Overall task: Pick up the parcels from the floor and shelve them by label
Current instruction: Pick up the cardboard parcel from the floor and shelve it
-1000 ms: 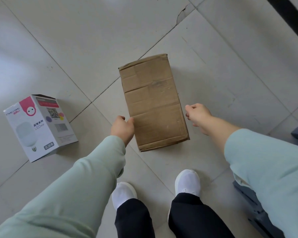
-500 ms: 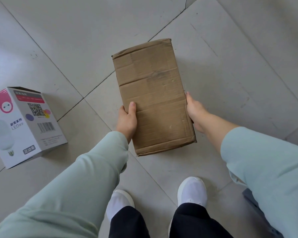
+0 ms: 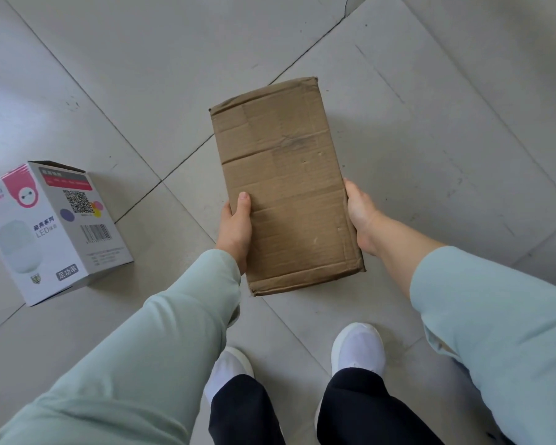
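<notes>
Gripping: I have the brown cardboard parcel (image 3: pixel 288 187) clamped between both hands, long sides pressed.
Left hand (image 3: pixel 235 231): thumb flat on the top face, fingers hidden under the edge.
Right hand (image 3: pixel 361 211): palm tight against the right side.
Parcel position: over the grey tiled floor (image 3: pixel 142 75), ahead of my white shoes (image 3: pixel 357 348).
Second parcel: white LED bulb box (image 3: pixel 50 229) on the floor, well left, untouched.
</notes>
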